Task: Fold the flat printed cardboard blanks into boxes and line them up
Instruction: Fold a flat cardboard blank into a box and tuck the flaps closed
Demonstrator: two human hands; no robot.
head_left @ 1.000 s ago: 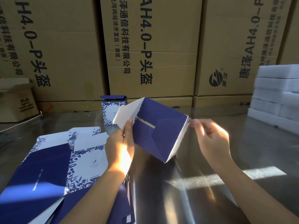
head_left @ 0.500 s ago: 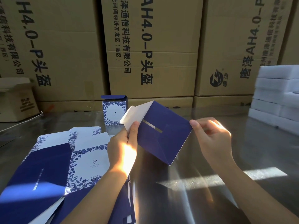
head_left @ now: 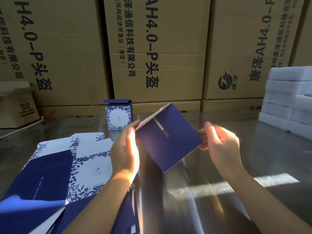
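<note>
A dark blue cardboard blank (head_left: 166, 141) with a thin gold strip on its face hangs tilted above the shiny table. My left hand (head_left: 125, 149) pinches its left edge, where a white flap sticks up behind. My right hand (head_left: 219, 144) pinches its right corner. A stack of flat blue-and-white floral blanks (head_left: 55, 169) lies on the table at the lower left. One folded box (head_left: 119, 114), white with a blue floral border and blue lid, stands upright at the back of the table.
Big brown printed cartons (head_left: 155, 48) wall off the back of the table. A small brown carton (head_left: 16, 107) sits at the far left. Stacked white foam blocks (head_left: 289, 97) stand at the right edge. The steel tabletop (head_left: 211, 191) reflects sunlight.
The blank has turned so its blue face is towards me; its open inside no longer shows. Both hands have stayed on its edges and drifted slightly closer to me.
</note>
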